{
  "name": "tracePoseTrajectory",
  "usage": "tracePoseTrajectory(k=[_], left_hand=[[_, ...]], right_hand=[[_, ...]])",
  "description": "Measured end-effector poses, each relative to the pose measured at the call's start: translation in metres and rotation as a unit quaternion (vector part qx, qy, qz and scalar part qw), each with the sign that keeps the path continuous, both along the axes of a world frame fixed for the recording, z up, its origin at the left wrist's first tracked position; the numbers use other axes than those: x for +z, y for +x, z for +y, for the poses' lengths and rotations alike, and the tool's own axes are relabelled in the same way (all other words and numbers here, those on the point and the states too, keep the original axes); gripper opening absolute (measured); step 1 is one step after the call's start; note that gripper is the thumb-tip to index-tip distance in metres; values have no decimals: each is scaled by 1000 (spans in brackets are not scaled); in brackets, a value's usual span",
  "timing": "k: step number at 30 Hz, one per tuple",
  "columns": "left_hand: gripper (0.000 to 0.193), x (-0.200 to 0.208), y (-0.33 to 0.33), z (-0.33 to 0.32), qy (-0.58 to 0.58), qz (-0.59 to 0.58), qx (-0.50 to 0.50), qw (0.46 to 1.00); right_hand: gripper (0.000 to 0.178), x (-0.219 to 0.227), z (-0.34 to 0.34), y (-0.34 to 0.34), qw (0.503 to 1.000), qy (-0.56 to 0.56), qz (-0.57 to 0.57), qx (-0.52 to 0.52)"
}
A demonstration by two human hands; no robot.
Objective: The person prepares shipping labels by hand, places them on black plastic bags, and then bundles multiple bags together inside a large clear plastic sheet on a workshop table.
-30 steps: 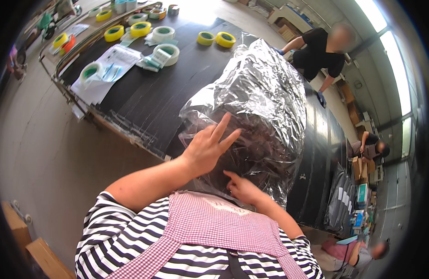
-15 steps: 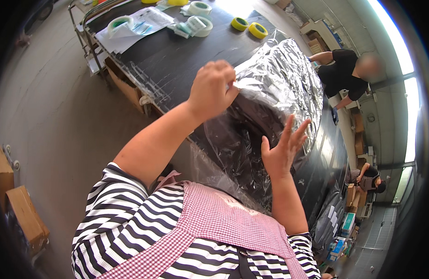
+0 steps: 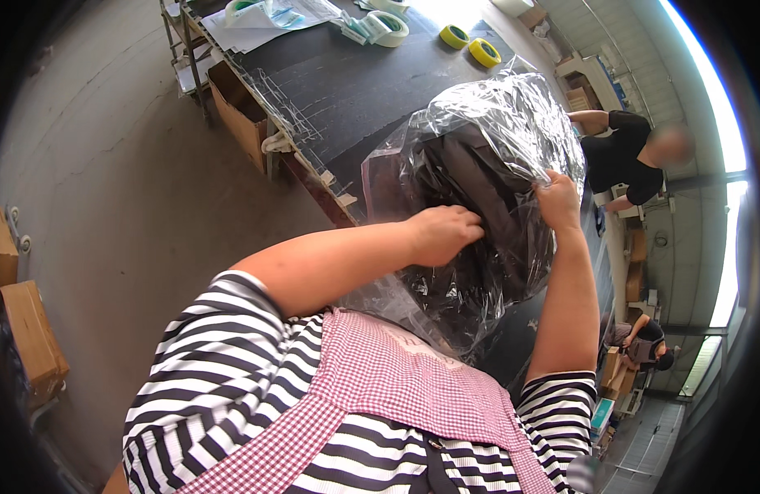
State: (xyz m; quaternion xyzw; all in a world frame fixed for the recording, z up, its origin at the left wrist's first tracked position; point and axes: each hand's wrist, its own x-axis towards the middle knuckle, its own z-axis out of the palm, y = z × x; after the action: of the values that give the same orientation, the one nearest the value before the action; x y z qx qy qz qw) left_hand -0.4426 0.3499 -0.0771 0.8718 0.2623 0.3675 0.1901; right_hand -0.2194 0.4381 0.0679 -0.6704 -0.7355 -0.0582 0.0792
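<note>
A big clear plastic bag point(image 3: 520, 107) lies bunched and shiny on the dark table, with folded black fabric point(image 3: 470, 165) inside it. My right hand point(image 3: 558, 200) is closed on the bag's plastic at its right side, fingers pinching the film. Over the near part of the bundle, my left hand point(image 3: 446, 235) has its fingers bent and together, the tips against the dark material. Whether plastic or fabric is between those fingertips is hidden. Loose film hangs from the bundle toward my apron point(image 3: 413, 362).
Yellow tape rolls point(image 3: 484, 53) and a pale tape roll point(image 3: 388, 30) lie at the table's far side, near white papers point(image 3: 269, 25). An open cardboard box point(image 3: 236, 115) stands under the left edge. Beyond the table, a person in black point(image 3: 622, 156) stands at the right.
My left hand has come down from the bag's raised edge onto the bundle. My right hand, open before, has moved up and right and closed on the plastic. The black fabric shows more.
</note>
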Motion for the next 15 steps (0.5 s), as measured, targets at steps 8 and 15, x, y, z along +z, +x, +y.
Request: tracePoseTrajectory(k=[8, 15], left_hand=[[37, -3, 13, 56, -1, 144, 121, 982], [21, 2, 3, 110, 95, 221, 108, 965]], right_hand=[[23, 10, 4, 11, 999, -36, 13, 12], [24, 13, -22, 7, 994, -40, 97, -20]])
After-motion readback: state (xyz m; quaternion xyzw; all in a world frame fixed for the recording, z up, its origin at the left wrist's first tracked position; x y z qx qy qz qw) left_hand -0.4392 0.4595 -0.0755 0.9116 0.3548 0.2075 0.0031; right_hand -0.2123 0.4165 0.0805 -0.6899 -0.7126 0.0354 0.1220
